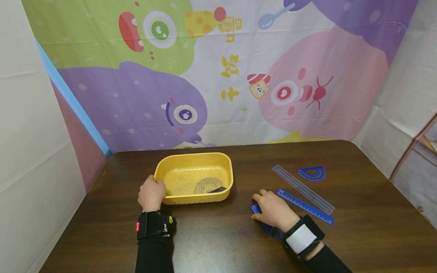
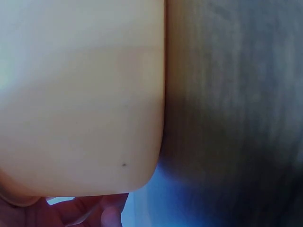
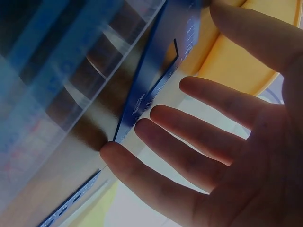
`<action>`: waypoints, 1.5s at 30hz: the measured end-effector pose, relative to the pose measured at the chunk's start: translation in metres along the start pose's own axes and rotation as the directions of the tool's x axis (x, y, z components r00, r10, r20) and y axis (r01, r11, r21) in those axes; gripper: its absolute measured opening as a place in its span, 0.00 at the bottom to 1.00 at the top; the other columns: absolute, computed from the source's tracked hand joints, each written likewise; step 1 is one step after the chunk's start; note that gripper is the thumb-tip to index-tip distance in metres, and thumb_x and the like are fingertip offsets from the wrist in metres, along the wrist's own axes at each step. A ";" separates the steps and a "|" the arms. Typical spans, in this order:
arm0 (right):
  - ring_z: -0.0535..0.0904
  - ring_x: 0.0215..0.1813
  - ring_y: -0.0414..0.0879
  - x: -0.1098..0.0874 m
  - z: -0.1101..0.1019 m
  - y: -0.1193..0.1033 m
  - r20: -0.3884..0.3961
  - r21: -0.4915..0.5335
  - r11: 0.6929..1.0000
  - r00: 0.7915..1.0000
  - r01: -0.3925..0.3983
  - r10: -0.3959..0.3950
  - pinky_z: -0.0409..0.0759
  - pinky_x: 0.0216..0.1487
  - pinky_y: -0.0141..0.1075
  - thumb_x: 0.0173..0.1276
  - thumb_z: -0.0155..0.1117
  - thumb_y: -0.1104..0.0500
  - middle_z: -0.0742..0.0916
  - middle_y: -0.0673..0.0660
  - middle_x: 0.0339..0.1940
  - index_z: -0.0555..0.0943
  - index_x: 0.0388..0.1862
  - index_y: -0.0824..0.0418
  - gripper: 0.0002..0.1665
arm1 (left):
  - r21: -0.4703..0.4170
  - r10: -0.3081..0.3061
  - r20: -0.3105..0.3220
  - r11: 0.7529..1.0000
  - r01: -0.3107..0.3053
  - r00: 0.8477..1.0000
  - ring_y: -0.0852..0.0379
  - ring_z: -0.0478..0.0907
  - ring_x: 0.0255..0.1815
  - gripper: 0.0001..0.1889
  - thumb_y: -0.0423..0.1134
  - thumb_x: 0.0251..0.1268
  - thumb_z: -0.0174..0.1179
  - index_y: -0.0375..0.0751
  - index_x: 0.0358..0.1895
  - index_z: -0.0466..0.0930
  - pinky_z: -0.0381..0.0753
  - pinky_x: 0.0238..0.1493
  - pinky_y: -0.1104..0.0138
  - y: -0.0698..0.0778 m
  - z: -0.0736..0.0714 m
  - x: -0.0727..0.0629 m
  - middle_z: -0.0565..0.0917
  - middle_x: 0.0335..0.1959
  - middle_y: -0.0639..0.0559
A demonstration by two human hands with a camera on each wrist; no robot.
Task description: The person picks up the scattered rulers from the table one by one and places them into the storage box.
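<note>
My left hand grips the basin, clear protractor inside; right hand, fingers spread, touches set square; rulers remain.

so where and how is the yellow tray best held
Probably by the rim at both short ends, coming from left and right: the yellow tray sits upright, open side up, with raised walls. The left grip holds the left end; the right end is free.

Up on the backdrop, yellow Chinese characters in a column, a green plus sign near them! White scale marks along the blue set square and blue ruler, figures too small to read!
</note>
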State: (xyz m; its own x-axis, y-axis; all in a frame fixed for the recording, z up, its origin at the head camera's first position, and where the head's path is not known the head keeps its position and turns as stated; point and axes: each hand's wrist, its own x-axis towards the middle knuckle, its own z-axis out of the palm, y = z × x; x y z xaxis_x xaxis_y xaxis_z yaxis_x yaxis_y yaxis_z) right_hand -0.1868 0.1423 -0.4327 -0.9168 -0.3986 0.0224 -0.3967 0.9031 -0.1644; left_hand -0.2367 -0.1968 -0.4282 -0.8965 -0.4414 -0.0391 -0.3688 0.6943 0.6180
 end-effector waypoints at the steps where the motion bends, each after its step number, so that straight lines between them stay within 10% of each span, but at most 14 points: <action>1: 0.77 0.42 0.55 0.000 0.000 0.000 0.000 -0.003 1.000 1.000 0.002 -0.002 0.75 0.44 0.47 0.46 0.72 0.46 0.79 0.60 0.40 0.78 0.46 0.64 0.32 | 0.001 0.001 -0.002 1.000 -0.001 1.000 0.39 0.73 0.36 0.18 0.40 0.66 0.36 0.33 0.50 0.68 0.69 0.34 0.51 0.000 0.000 0.000 0.76 0.42 0.33; 45: 0.73 0.26 0.48 0.003 0.001 -0.003 -0.072 -0.013 0.998 0.996 0.060 -0.061 0.71 0.25 0.39 0.40 0.65 0.65 0.75 0.55 0.24 0.76 0.27 0.63 0.11 | 0.014 -0.013 0.007 1.000 0.012 1.000 0.39 0.73 0.37 0.19 0.40 0.66 0.35 0.33 0.53 0.67 0.70 0.34 0.51 0.001 -0.001 0.003 0.75 0.44 0.33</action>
State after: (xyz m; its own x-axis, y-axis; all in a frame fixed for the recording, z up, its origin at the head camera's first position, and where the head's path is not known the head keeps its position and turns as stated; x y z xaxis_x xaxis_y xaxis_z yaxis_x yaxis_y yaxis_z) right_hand -0.1881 0.1385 -0.4330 -0.8920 -0.4402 0.1032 -0.4514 0.8795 -0.1503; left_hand -0.2391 -0.1979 -0.4272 -0.8935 -0.4460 -0.0525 -0.3834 0.6969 0.6061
